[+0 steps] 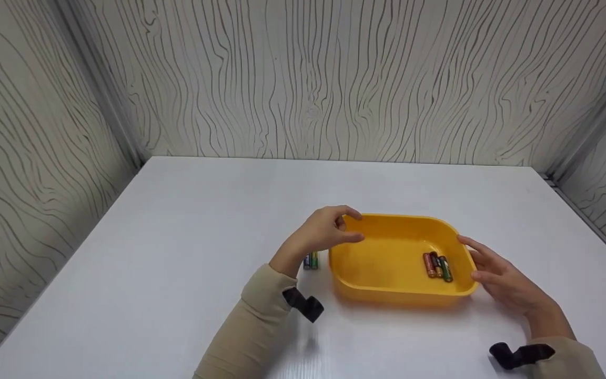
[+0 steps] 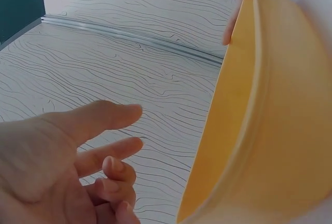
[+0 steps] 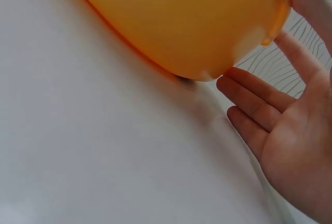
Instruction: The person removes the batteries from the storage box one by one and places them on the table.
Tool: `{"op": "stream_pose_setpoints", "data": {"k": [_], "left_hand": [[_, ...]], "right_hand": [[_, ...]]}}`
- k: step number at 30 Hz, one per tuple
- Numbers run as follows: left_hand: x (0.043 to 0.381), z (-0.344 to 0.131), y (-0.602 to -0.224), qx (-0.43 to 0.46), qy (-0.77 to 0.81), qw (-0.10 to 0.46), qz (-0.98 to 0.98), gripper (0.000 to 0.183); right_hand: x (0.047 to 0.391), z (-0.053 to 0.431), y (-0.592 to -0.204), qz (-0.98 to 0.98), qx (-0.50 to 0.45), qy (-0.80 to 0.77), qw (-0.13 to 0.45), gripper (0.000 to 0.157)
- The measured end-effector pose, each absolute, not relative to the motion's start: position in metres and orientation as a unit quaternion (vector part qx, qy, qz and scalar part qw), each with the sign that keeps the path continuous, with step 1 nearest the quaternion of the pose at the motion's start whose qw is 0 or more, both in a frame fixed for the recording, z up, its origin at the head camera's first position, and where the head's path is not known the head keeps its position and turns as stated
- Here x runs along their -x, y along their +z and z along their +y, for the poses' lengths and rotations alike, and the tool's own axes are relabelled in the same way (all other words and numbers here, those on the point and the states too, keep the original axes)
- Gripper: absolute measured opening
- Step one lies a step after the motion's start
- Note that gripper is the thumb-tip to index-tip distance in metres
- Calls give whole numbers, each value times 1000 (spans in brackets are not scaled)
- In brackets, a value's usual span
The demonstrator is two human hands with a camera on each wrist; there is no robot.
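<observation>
A yellow plastic bin (image 1: 387,263) sits on the table, with three small batteries (image 1: 438,267), red, dark with copper and green, lying near its right end. My left hand (image 1: 329,229) hovers over the bin's left rim, thumb and index finger apart, other fingers bent, holding nothing. The left wrist view shows this hand (image 2: 88,156) apart from the bin wall (image 2: 285,105). At the right end, my right hand (image 1: 503,279) touches the rim with extended fingers. In the right wrist view its fingers (image 3: 254,102) are straight against the bin's outside.
Two more batteries (image 1: 311,260) lie on the white table (image 1: 177,252) just left of the bin, partly hidden by my left wrist. Wood-patterned panels (image 1: 303,79) stand behind the table and at both sides. Black wrist mounts (image 1: 303,304) stick out from the sleeves.
</observation>
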State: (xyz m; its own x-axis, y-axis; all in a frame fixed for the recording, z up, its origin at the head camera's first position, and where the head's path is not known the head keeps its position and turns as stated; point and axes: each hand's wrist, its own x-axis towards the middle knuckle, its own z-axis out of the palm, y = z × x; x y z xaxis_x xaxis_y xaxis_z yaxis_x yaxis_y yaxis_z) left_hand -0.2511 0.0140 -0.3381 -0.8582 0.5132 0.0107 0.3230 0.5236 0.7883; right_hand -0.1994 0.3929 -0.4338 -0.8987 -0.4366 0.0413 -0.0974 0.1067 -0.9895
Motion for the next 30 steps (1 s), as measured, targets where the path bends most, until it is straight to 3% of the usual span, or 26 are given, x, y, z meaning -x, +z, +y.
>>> {"op": "stream_pose_setpoints", "data": {"k": [30], "left_hand": [[249, 97, -358, -231, 376, 145, 885, 38]], "right_hand": [[198, 388, -436, 741, 164, -639, 125, 64]]}}
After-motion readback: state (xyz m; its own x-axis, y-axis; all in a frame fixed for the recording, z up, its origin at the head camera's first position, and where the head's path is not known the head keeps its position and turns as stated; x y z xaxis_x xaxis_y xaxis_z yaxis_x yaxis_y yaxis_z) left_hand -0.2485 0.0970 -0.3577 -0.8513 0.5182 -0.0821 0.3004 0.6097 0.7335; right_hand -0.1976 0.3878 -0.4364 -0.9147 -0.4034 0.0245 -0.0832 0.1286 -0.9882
